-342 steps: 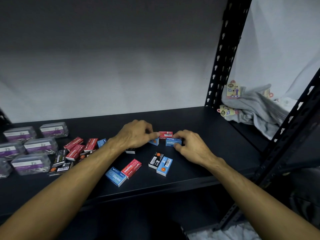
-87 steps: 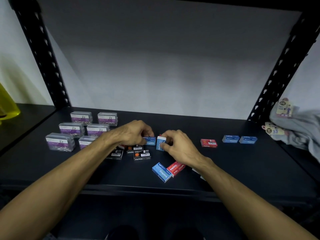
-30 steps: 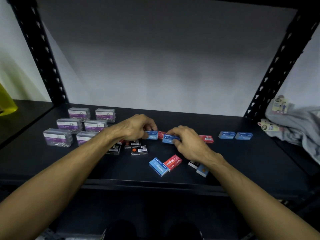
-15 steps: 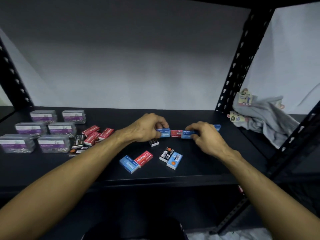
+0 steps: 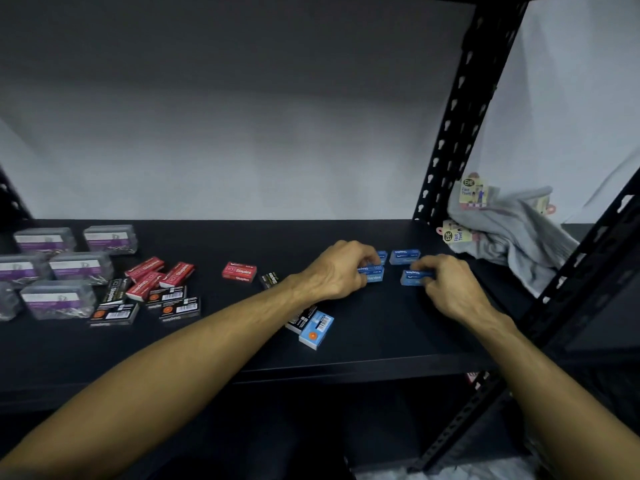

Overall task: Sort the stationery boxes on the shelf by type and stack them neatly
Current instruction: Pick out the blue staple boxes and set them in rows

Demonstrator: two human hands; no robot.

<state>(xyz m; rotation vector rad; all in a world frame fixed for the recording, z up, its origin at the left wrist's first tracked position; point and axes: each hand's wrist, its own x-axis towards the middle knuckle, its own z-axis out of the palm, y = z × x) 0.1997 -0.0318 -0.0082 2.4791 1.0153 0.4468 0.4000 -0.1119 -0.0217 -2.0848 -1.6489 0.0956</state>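
Note:
On the black shelf [image 5: 381, 344], my left hand [image 5: 341, 271] grips a blue staples box [image 5: 372, 274] near the right side. My right hand [image 5: 446, 284] pinches another blue staples box [image 5: 412, 277] just beside it. Two more blue boxes [image 5: 404, 256] lie right behind them, one partly hidden by my left hand. A single red staples box [image 5: 239, 271] lies mid-shelf, with a black one [image 5: 272, 278] next to it. Red boxes [image 5: 157, 275] and black boxes [image 5: 173, 304] cluster at the left. A blue box [image 5: 317, 329] lies face-down near the front edge.
Clear plastic paper-clip boxes [image 5: 57, 271] with purple labels stand in rows at the far left. A black perforated upright [image 5: 453, 119] bounds the shelf on the right. Beyond it lies a grey towel [image 5: 512, 237] with paper tags.
Both hands have carried their blue boxes rightward to the two blue boxes at the shelf's right end. The red box that lay between them now sits alone mid-shelf. The view has swung right.

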